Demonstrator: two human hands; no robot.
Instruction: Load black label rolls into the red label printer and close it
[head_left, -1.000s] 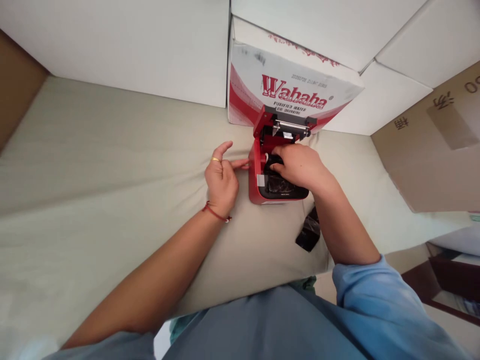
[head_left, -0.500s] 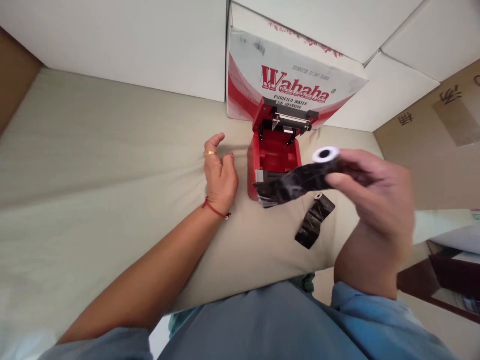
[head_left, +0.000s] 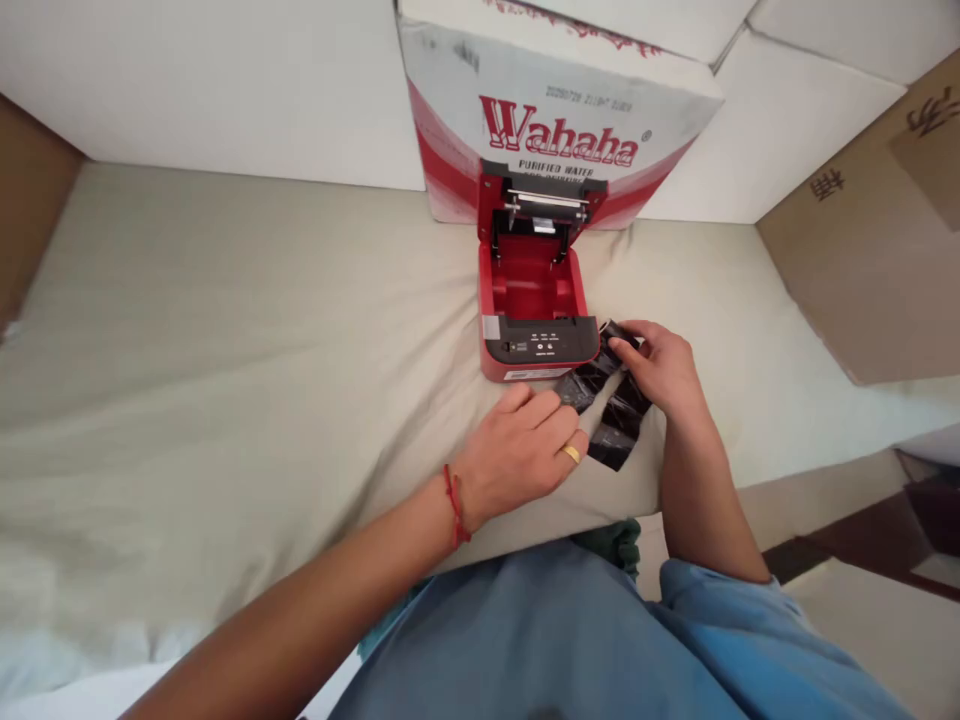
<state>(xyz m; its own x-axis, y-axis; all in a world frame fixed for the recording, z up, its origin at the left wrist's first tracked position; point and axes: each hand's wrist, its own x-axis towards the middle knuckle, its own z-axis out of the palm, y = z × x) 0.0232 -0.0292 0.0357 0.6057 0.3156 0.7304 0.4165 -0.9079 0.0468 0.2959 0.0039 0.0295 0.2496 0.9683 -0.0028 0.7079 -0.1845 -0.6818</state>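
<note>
A red label printer (head_left: 544, 343) stands with its lid up, showing a bare red compartment inside. Just right of its front corner, my right hand (head_left: 664, 365) grips a black label roll (head_left: 611, 332) between thumb and fingers. The roll's loose black strip (head_left: 579, 388) runs down and left to my left hand (head_left: 521, 445). That hand is closed, fingers curled at the strip's end, with the fingertips mostly hidden. A second black roll's strip (head_left: 615, 435) lies on the cloth below my right hand, partly covered by it.
Behind the printer, close to its raised lid, stands a Wahaha water carton (head_left: 450, 130). White boxes (head_left: 262, 90) line the back. A brown cardboard box (head_left: 870, 270) borders the right side. Pale green cloth (head_left: 262, 350) covers the surface, whose front edge lies near my body.
My right hand lifted the black label roll out of the printer and brought it down beside the front corner. My left hand moved from the printer's left side to the strip's loose end.
</note>
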